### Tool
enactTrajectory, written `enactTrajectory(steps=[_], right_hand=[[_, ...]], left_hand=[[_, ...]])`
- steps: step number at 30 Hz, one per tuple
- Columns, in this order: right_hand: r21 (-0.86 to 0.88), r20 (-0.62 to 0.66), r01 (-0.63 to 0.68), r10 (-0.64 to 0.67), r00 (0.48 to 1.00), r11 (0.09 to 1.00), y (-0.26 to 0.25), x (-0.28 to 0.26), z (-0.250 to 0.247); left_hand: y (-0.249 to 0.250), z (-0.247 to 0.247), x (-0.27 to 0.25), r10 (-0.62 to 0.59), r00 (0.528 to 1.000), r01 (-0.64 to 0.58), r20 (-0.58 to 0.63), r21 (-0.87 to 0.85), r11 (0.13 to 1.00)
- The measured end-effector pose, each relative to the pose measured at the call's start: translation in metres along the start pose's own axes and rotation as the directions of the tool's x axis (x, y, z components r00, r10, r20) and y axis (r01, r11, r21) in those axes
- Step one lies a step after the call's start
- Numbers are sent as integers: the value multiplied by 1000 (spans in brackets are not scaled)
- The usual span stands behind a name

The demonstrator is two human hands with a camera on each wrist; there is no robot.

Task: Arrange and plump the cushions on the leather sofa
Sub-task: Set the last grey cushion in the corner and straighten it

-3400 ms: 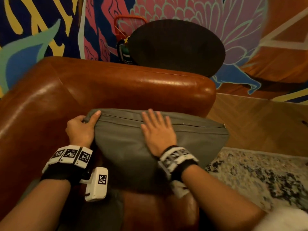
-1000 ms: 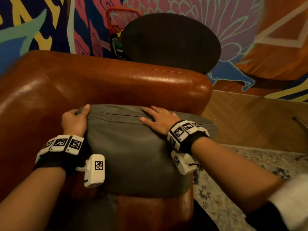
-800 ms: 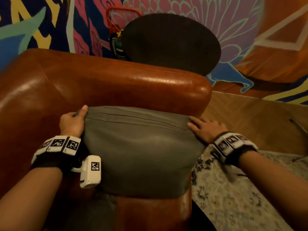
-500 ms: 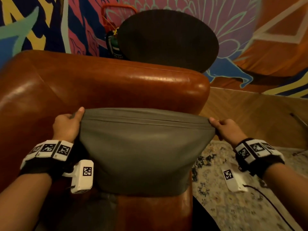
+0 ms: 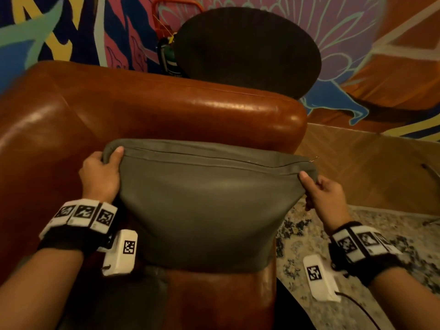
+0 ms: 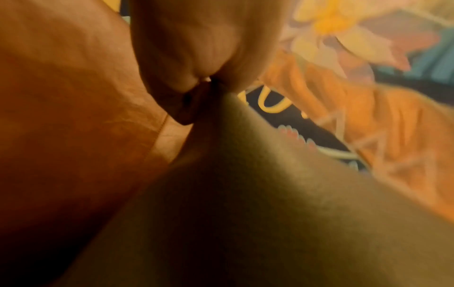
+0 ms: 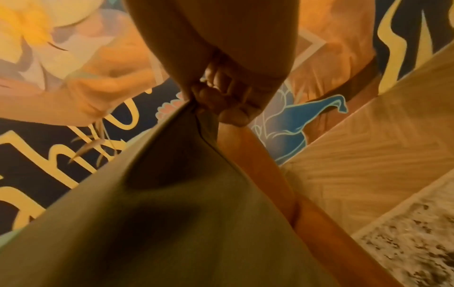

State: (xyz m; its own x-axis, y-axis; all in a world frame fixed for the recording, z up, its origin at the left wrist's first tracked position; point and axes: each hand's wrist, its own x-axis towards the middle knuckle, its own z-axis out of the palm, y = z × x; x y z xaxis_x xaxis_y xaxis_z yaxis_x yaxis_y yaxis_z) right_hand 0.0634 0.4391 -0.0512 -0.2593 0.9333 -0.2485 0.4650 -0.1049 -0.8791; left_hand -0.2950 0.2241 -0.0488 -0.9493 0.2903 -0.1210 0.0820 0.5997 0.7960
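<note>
A grey-green cushion (image 5: 204, 206) stands on the brown leather sofa (image 5: 147, 108), leaning towards the armrest at the sofa's right end. My left hand (image 5: 101, 173) grips the cushion's top left corner, thumb over the seam. My right hand (image 5: 321, 194) pinches the top right corner, stretching the top edge with its zip line taut between both hands. In the left wrist view the fingers (image 6: 194, 58) close on the cushion (image 6: 258, 203) corner. In the right wrist view curled fingers (image 7: 221, 97) hold the bunched cushion (image 7: 172, 223) corner.
A dark round chair back (image 5: 247, 51) stands behind the armrest, with a green cylinder (image 5: 170, 60) and orange frame beside it. A painted mural (image 5: 357, 32) covers the wall. To the right lie wooden flooring (image 5: 371, 167) and a speckled rug (image 5: 392, 234).
My right hand left the cushion's top face, slid to its right end and took hold of the top right corner. The cushion now stands stretched between both hands; the left grip is unchanged.
</note>
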Motion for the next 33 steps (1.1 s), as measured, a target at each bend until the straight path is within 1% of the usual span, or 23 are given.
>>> enactTrajectory(steps=[1, 2, 4, 5, 7, 8, 10, 11, 12, 14, 15, 16, 18, 19, 22, 24, 25, 28, 30, 32, 33], right_hand=[[6, -23, -38, 38, 999, 999, 2, 2, 4], [17, -42, -76, 77, 996, 997, 5, 3, 7], [50, -76, -122, 126, 989, 991, 12, 2, 11], [62, -93, -125, 131, 987, 990, 14, 1, 11], [103, -106, -117, 128, 986, 988, 13, -4, 10], [140, -90, -136, 149, 985, 981, 11, -7, 9], [173, -37, -219, 228, 973, 960, 4, -7, 10], [167, -22, -244, 251, 968, 955, -1, -5, 11], [158, -19, -247, 253, 967, 956, -6, -2, 11], [143, -29, -228, 235, 972, 963, -16, 5, 9], [139, -30, -224, 231, 973, 964, -19, 8, 7], [132, -24, -231, 236, 971, 964, -21, 10, 5], [107, 1, -271, 273, 962, 957, -21, 11, 2], [104, 9, -294, 294, 956, 950, -20, 11, 2], [142, 14, -316, 318, 948, 938, -17, 10, 4], [144, -29, -309, 316, 948, 940, -15, 10, 8], [113, -63, -292, 300, 952, 950, -13, 11, 8], [31, -133, -205, 208, 969, 978, -12, 15, 6], [36, -118, -202, 205, 972, 979, -11, 18, 2], [40, -96, -234, 237, 967, 971, -10, 20, 1], [40, -98, -248, 251, 963, 968, -9, 20, 1]], left_hand=[[3, 1, -1, 21, 1000, -20, -4, 41, 999], [4, 3, -3, 12, 1000, -12, -4, 61, 998], [0, 5, -3, -20, 999, 22, -30, 50, 999], [-2, 5, -3, -40, 999, 41, -32, 30, 999], [-6, 3, -1, -122, 992, 122, 11, -101, 987], [-4, 1, -1, -171, 983, 180, 63, -187, 966], [4, -3, 1, -231, 961, 270, 150, -341, 900], [7, -4, 5, -244, 957, 285, 155, -358, 889], [9, -6, 9, -233, 961, 270, 146, -335, 903], [7, -9, 19, -203, 974, 220, 96, -223, 950], [5, -10, 24, -209, 975, 220, 78, -168, 961], [1, -11, 28, -224, 972, 232, 68, -141, 962], [-7, -7, 31, -290, 955, 296, 62, -127, 947], [-6, -4, 29, -314, 946, 322, 77, -132, 938], [-2, 6, 23, -355, 933, 360, 66, -128, 924], [1, 6, 26, -335, 942, 337, 39, -157, 929], [3, 2, 25, -313, 949, 314, 25, -146, 938], [3, -6, 31, -209, 978, 207, -8, -81, 975], [0, -7, 34, -191, 982, 191, 8, -36, 981], [-3, -5, 34, -217, 976, 217, 37, 0, 976], [-2, -4, 32, -217, 976, 216, 27, 21, 976]])
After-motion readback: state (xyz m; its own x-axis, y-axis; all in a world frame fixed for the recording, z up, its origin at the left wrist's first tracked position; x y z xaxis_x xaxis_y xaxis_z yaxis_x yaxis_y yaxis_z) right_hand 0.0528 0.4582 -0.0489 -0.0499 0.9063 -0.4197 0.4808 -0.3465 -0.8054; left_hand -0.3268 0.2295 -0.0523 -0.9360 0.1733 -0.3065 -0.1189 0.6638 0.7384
